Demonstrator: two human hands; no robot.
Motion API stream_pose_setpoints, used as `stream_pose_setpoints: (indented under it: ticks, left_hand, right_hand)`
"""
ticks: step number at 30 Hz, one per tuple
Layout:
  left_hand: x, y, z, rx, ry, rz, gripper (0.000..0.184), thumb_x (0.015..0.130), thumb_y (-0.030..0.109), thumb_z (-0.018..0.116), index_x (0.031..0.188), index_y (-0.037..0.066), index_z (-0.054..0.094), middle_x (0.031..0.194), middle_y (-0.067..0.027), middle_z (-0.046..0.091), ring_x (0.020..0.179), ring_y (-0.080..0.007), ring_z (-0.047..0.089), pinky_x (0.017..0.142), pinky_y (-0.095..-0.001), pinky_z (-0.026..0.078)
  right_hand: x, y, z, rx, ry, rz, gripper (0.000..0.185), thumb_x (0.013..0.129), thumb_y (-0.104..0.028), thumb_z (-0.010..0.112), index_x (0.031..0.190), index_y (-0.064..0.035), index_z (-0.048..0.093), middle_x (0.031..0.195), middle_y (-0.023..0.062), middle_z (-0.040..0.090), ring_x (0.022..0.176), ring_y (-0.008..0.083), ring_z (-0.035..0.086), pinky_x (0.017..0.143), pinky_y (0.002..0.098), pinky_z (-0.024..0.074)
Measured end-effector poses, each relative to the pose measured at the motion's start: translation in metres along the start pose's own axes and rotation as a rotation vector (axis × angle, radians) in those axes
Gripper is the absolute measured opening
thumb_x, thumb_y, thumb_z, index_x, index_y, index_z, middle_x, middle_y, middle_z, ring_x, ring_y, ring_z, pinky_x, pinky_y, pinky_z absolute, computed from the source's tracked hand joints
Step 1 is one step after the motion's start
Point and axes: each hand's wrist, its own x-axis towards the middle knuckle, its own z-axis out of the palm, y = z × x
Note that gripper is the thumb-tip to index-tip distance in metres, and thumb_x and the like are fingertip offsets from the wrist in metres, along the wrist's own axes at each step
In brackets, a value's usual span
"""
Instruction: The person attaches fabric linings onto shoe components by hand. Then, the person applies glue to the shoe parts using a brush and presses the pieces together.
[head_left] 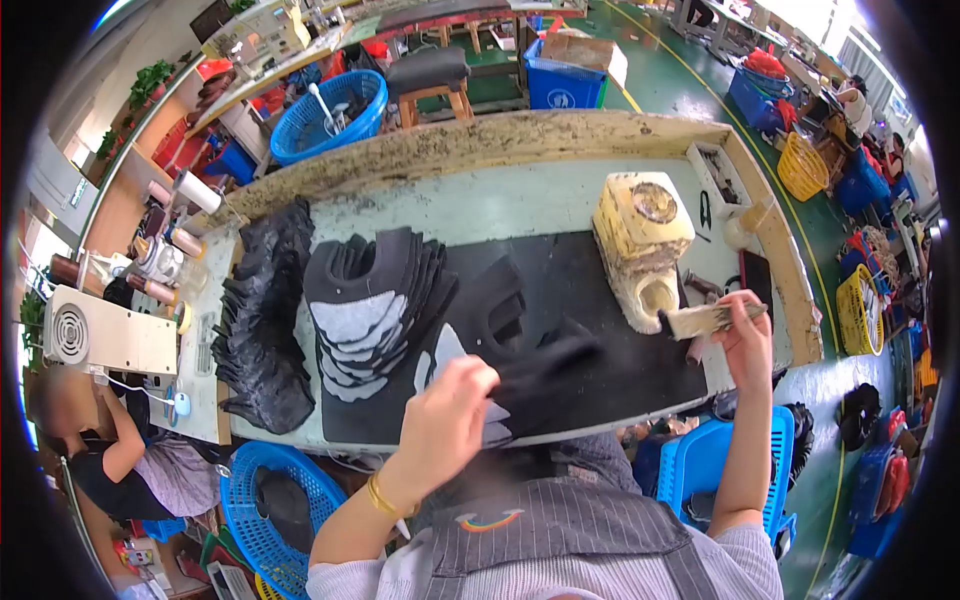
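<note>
My left hand point(450, 405) is closed, its fingers pinched at the edge of a black shoe upper piece point(545, 365) that is smeared by motion. In my right hand point(745, 340) is a glue-crusted flat brush point(698, 321), its dark tip beside the mouth of a yellowed glue dispenser point(645, 225). Another black cut piece point(490, 310) lies on the black mat point(560, 265) past my left hand. Left of it, a stack of black upper pieces point(370, 265) with pale grey patches is fanned out. Light grey pieces point(448, 352) show near my left fingers.
A pile of black crumpled pieces point(265, 320) lines the table's left side. A raised wooden rim point(500, 145) borders the far edge. A tray of small tools point(718, 175) sits at the right corner. Blue baskets point(265, 500) stand beside me. A co-worker point(130, 450) sits at left.
</note>
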Motion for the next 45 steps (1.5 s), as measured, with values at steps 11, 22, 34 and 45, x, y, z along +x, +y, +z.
stream_pose_setpoints:
  ticks: [11,22,34,45]
  left_hand:
    - [-0.008,-0.106,0.019,-0.325,0.052,-0.345,0.038,0.080,0.003,0.067,0.116,0.004,0.057,0.102,-0.0069,0.062,0.094,-0.0140,0.058,0.083,-0.0257,0.044]
    - [-0.005,-0.105,0.013,-0.426,0.081,-0.441,0.033,0.078,0.003,0.066,0.111,0.001,0.061,0.099,-0.0089,0.061,0.091,-0.0175,0.059,0.082,-0.0262,0.044]
    - [-0.006,-0.107,0.019,-0.410,0.086,-0.397,0.033,0.079,0.004,0.065,0.112,0.002,0.061,0.100,-0.0126,0.061,0.091,-0.0254,0.061,0.080,-0.0301,0.047]
    - [-0.020,-0.108,0.015,-0.543,0.067,-0.587,0.040,0.084,0.008,0.059,0.122,0.000,0.049,0.100,-0.0142,0.061,0.090,-0.0180,0.059,0.076,-0.0280,0.047]
  right_hand:
    - [0.022,-0.018,0.107,-0.243,-0.126,-0.112,0.012,0.090,-0.008,0.056,0.091,0.0029,0.059,0.086,0.0108,0.064,0.076,0.0170,0.065,0.064,0.0274,0.0565]
    - [0.069,0.027,0.240,-0.742,-0.460,0.059,0.018,0.083,-0.014,0.066,0.082,0.0025,0.060,0.068,0.0117,0.066,0.066,0.0124,0.065,0.059,0.0257,0.0501]
    - [0.058,0.045,0.229,-0.614,-0.367,0.011,0.017,0.087,-0.013,0.064,0.083,0.0013,0.058,0.073,0.0057,0.065,0.065,0.0111,0.063,0.058,0.0213,0.0507]
    - [0.052,0.054,0.259,-0.669,-0.727,0.061,0.026,0.081,-0.023,0.068,0.081,0.0024,0.061,0.068,0.0112,0.065,0.062,0.0138,0.063,0.061,0.0297,0.0501]
